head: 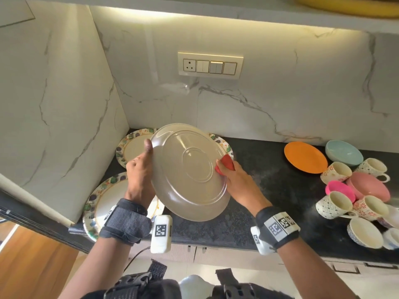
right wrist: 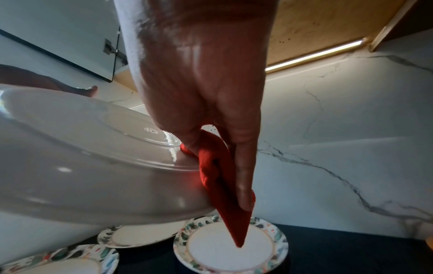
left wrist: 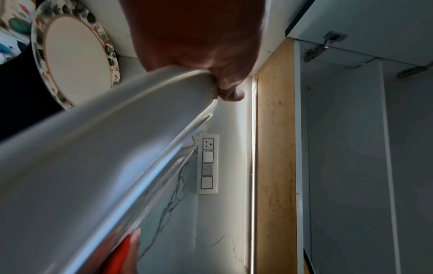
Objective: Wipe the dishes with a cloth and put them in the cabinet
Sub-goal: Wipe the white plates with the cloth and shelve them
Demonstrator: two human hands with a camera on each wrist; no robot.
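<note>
A large beige plate [head: 190, 171] is held tilted above the black counter, its underside facing me. My left hand [head: 140, 167] grips its left rim, thumb on the underside; the rim [left wrist: 117, 129] and that hand [left wrist: 199, 46] fill the left wrist view. My right hand [head: 233, 175] pinches a red cloth [head: 225, 164] against the plate's right edge. In the right wrist view the red cloth [right wrist: 220, 181] is folded over the plate [right wrist: 82, 157] rim under my fingers [right wrist: 243, 166].
Floral-rimmed plates [head: 133, 145] [head: 103, 201] lie on the counter [head: 269, 184] below and to the left. An orange plate [head: 305, 157], a blue bowl [head: 343, 152], a pink bowl [head: 369, 186] and several mugs [head: 332, 206] crowd the right. A switch panel [head: 210, 65] is on the marble wall; a shelf [head: 216, 11] runs overhead.
</note>
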